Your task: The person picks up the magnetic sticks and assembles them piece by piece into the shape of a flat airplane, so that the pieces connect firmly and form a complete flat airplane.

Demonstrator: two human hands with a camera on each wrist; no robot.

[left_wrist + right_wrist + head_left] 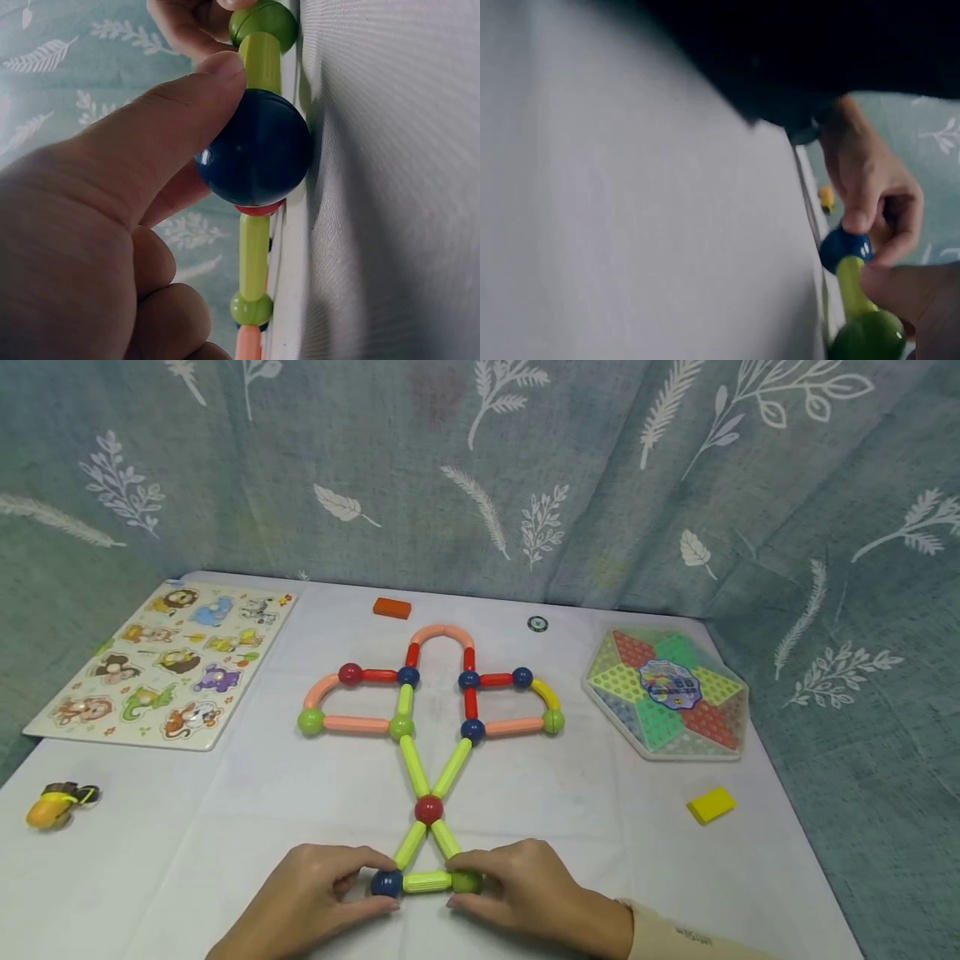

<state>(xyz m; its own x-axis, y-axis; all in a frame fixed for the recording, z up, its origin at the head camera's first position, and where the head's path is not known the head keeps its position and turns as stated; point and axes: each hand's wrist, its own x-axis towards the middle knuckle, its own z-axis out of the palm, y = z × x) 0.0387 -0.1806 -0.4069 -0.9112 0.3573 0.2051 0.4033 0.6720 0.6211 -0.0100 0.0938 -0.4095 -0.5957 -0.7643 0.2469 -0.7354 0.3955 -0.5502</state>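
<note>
A figure of coloured rods and balls lies flat on the white table, its lower end a triangle under a red ball [429,809]. My left hand [311,893] pinches the blue ball [387,883] at the triangle's left corner between thumb and finger; the left wrist view shows this blue ball [259,148] close up. At the right corner, my right hand [528,893] grips the green ball [467,882]. A yellow-green rod [427,882] joins these two balls. Higher up, pink, red and yellow pieces form an arch [442,632] and two side loops.
An animal puzzle board [225,672] lies at the left, with a small yellow-orange toy [56,806] in front of it. To the right are a hexagonal checkers box [615,718] and a yellow block [711,805]. An orange block [392,608] and a round token [537,624] sit at the back.
</note>
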